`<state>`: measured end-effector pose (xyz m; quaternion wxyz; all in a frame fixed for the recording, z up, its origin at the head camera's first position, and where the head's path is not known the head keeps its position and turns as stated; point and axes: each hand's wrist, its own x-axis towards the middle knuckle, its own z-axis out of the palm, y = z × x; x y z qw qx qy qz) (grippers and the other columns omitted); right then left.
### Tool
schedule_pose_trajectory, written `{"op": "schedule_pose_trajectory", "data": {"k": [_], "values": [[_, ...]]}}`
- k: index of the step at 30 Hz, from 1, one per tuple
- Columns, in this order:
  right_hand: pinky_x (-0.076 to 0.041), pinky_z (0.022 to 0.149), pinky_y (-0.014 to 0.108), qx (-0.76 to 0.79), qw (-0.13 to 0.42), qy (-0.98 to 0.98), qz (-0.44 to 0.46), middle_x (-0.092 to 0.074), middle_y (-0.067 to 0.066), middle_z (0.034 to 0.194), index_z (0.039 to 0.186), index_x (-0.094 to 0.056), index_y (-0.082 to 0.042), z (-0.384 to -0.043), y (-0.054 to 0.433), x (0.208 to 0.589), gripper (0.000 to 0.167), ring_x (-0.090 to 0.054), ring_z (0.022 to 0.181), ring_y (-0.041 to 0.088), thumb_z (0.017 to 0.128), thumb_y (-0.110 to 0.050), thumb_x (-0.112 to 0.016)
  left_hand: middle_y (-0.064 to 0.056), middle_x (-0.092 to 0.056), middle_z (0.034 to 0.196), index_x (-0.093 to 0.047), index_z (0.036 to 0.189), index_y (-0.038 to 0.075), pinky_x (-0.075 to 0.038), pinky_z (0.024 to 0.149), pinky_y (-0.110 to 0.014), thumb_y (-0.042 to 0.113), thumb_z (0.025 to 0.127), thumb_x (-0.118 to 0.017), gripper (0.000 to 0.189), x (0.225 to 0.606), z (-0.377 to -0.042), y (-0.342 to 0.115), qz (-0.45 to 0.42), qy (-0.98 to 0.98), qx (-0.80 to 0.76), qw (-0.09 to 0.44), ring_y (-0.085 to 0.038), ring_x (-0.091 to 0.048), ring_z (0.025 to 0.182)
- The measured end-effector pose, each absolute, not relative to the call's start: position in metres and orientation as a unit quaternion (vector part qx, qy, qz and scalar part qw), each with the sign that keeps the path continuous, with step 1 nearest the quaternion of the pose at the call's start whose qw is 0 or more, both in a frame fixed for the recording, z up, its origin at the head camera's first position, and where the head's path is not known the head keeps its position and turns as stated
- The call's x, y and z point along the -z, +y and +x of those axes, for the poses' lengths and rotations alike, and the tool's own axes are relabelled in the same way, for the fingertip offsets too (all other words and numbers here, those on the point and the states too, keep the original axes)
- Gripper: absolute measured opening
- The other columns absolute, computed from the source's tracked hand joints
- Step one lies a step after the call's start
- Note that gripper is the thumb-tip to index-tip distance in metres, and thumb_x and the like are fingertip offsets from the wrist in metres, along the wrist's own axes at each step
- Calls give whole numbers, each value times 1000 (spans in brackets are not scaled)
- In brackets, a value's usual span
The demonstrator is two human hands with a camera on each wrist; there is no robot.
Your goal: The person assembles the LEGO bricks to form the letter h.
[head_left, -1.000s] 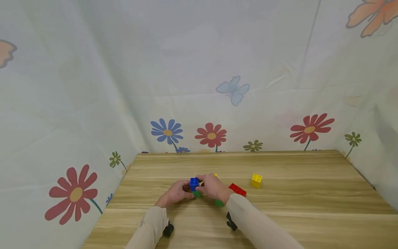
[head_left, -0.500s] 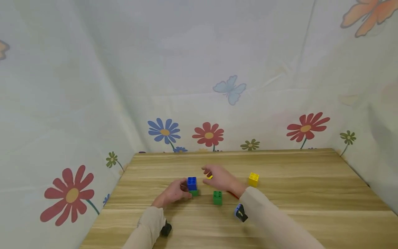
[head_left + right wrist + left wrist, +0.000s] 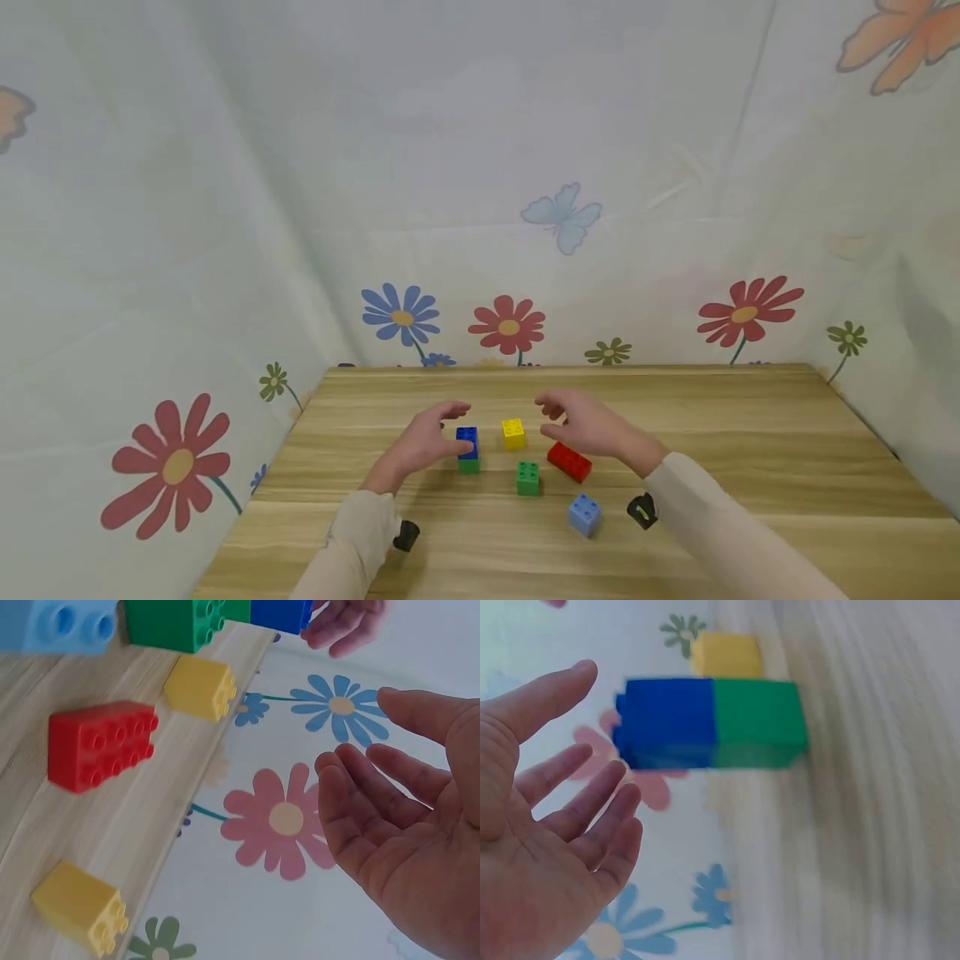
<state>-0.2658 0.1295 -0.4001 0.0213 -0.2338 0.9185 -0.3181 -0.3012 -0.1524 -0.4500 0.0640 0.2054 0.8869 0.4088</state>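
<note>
A dark blue brick (image 3: 468,434) sits on top of a green brick (image 3: 469,467), forming a two-high stack on the table. My left hand (image 3: 422,439) is beside it with the fingers spread, the thumb overlapping the blue brick in the head view. The left wrist view shows a gap between that hand and the stack (image 3: 671,724). My right hand (image 3: 405,817) holds nothing; its fingers are loosely bent, above and behind the red brick (image 3: 569,462). Between the hands stands a yellow brick (image 3: 513,434).
A single green brick (image 3: 528,478) and a light blue brick (image 3: 584,514) stand nearer the front. Another yellow brick (image 3: 79,907) shows in the right wrist view, hidden behind the right hand in the head view. A flower-printed cloth (image 3: 645,250) hangs behind the wooden table (image 3: 750,450).
My right hand has let go of the dark blue brick and moved right, uncovering the yellow, red and light blue bricks. The left hand has come off the stack and risen slightly.
</note>
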Motion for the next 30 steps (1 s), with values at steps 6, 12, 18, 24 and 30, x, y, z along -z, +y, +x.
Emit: {"op": "schedule_pose_trajectory", "data": {"k": [6,12,18,24,30], "values": [[-50,84,39,312,15,917,-248,-62,3,107,120,-58,-5,-260,155,403,36,-57,99,23,87,-13,-68,-5,-55,129,-53,130,9,-36,101,-45,23,82,-75,55,431,-289,-134,257,888,-378,47,-24,-49,119],[-51,82,41,302,6,921,-247,-62,3,105,118,-59,-4,-256,178,407,34,-58,98,24,87,-14,-69,-4,-55,130,-54,130,11,-39,99,-43,25,82,-74,54,424,-278,-117,268,887,-372,59,-22,-48,119],[-51,79,37,282,-5,923,-264,-62,0,100,113,-61,-4,-250,194,412,29,-59,92,20,86,-13,-69,-1,-55,130,-55,129,13,-40,99,-41,23,82,-74,52,427,-271,-98,285,888,-353,71,-23,-48,119],[-51,77,35,279,26,920,-273,-62,-2,101,113,-62,-6,-244,203,420,30,-58,91,20,86,-16,-70,2,-53,128,-56,128,17,-41,97,-40,28,84,-72,48,439,-262,-83,293,894,-329,86,-23,-48,120],[-50,78,36,281,69,915,-283,-62,-5,102,113,-63,-9,-237,208,435,31,-57,93,20,84,-17,-72,-1,-46,135,-54,130,15,-38,100,-42,29,85,-72,51,457,-256,-75,302,895,-317,86,-23,-42,124]]}}
